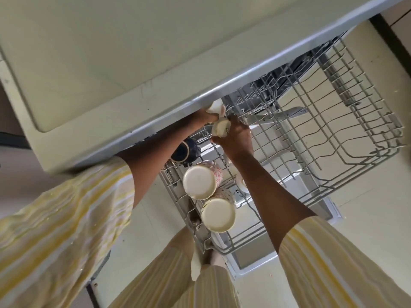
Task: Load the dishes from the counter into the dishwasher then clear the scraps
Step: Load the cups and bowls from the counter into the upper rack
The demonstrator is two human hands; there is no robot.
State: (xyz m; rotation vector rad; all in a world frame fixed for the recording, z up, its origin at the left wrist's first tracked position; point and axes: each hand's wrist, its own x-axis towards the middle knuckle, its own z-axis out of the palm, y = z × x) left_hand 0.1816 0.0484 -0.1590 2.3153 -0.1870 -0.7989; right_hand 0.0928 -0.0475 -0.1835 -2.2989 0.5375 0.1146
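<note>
The dishwasher's upper wire rack point(333, 121) is pulled out below the counter edge point(178, 103). My left hand point(205, 116) grips a small white cup point(215, 106) at the rack's far left corner, partly under the counter lip. My right hand point(235, 138) holds a second small white cup point(221, 128) just beside it, over the rack. Two large white mugs with red print, one point(201, 180) behind the other point(219, 211), stand upside down along the rack's left side. A dark blue mug point(185, 151) sits behind them, partly hidden by my left forearm.
The pale counter top point(89, 52) overhangs the rack's left end. Most of the rack to the right holds nothing but bare tines. The open dishwasher door point(255, 261) lies below the rack. My legs in striped cloth point(178, 281) stand close to the door.
</note>
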